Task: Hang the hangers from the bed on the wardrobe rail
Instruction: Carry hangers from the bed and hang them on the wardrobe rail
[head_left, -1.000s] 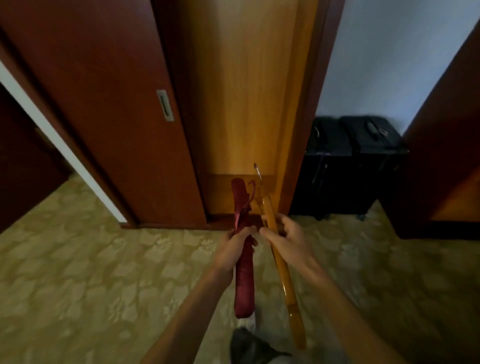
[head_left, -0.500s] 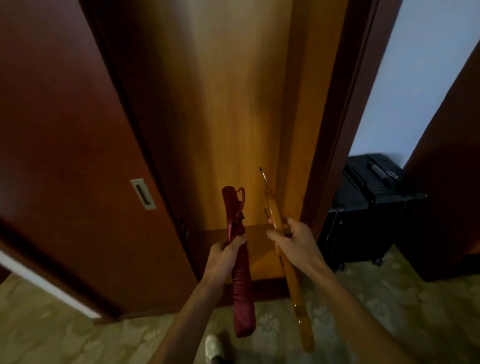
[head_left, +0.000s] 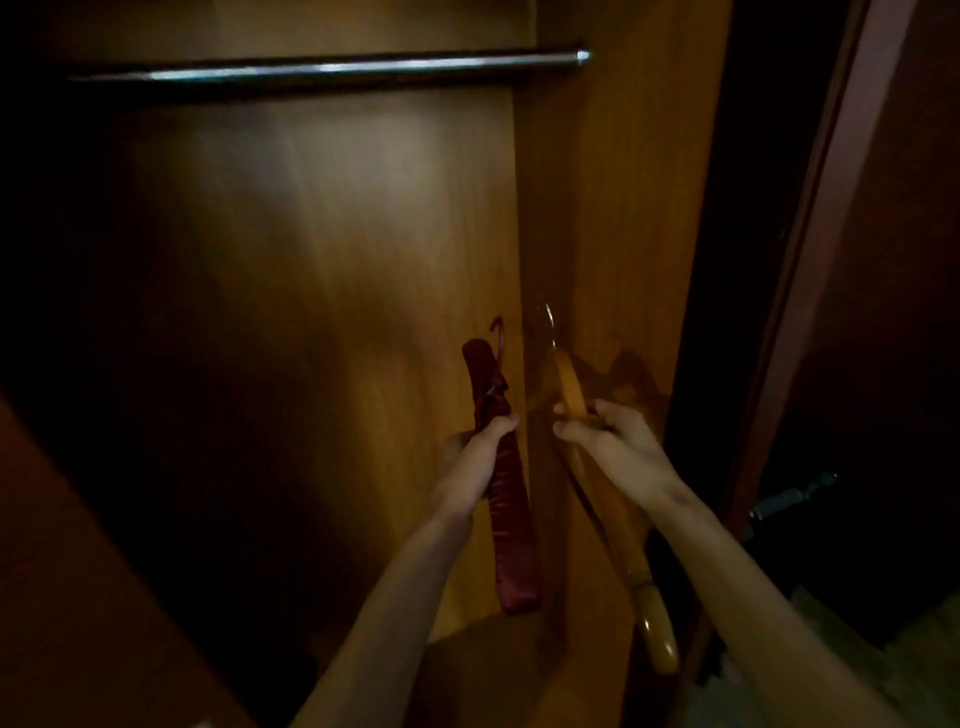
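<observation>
Head view: you stand facing the open wardrobe, and the shiny metal hanging rail (head_left: 332, 70) runs across the top of the frame, well above both hands. Nothing hangs on the stretch you can see.

Your left hand (head_left: 475, 457), just left of centre, is wrapped round the dark red padded satin hanger (head_left: 506, 499) near its middle. You hold it almost upright, so its thin red hook (head_left: 497, 335) points up toward the rail; that looks like a sensible way to carry it for a straight lift.

Your right hand (head_left: 610, 447), just right of centre, grips the glossy light-brown wooden hanger (head_left: 636, 566) by its upper arm, fingers curled round the wood. Its metal hook (head_left: 548, 325) also points up, while the lower arm trails down toward the lower right of the frame.

The two hangers are near each other but apart, one per hand, probably so the hooks do not tangle.

Neither hanger is on the rail yet. By my judgement, you are at the raising step, and each hook must clear the rail before settling over it.

The dark wardrobe frame (head_left: 810, 260) stands at the right.
</observation>
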